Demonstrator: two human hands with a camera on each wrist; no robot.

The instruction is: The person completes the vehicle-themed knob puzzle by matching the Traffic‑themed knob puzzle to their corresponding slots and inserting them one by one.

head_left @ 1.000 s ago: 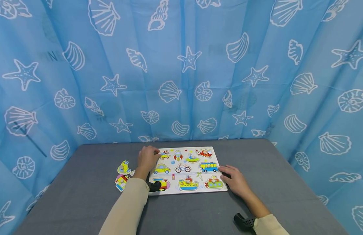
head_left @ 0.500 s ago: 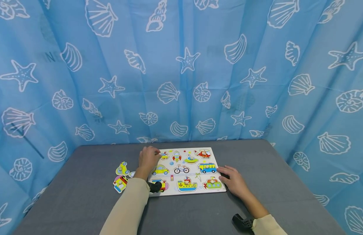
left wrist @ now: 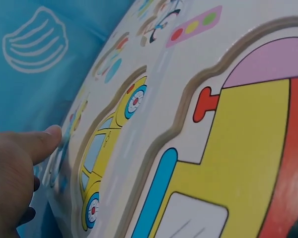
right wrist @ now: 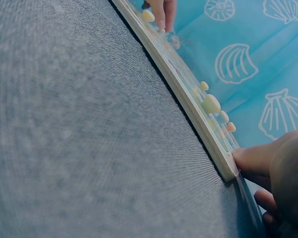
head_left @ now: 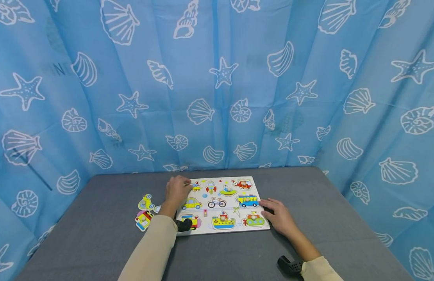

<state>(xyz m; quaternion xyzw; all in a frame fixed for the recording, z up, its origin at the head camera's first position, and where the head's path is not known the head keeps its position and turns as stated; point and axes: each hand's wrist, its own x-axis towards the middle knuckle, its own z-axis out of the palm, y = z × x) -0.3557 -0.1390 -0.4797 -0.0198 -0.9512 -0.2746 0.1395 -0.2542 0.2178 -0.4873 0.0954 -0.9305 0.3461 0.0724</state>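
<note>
A white wooden peg puzzle board [head_left: 224, 231] with vehicle pictures lies on the grey table. At its top left corner my left hand [head_left: 177, 193] pinches an airplane puzzle piece [head_left: 195, 187], its knob hidden by the fingers. In the left wrist view, the thumb [left wrist: 52, 136] is beside the airplane area, past the knobless yellow car recess [left wrist: 102, 148]. My right hand [head_left: 280, 216] rests its fingertips against the board's right edge, fingers fairly straight. Bus [head_left: 247, 201], boat [head_left: 224, 222], submarine [head_left: 253, 219], helicopter and saucer pieces sit in their recesses.
Left of the board lie a yellow racing car piece [head_left: 146, 202] and a train piece [head_left: 143, 220]. A whitish piece [head_left: 157, 209] is partly hidden by my left wrist. A blue shell-print curtain [head_left: 217, 86] hangs behind the table.
The view has shifted slightly, so everything sits a little further left and lower. Both hands keep nearly the same places at the board, and the loose pieces stay put.
</note>
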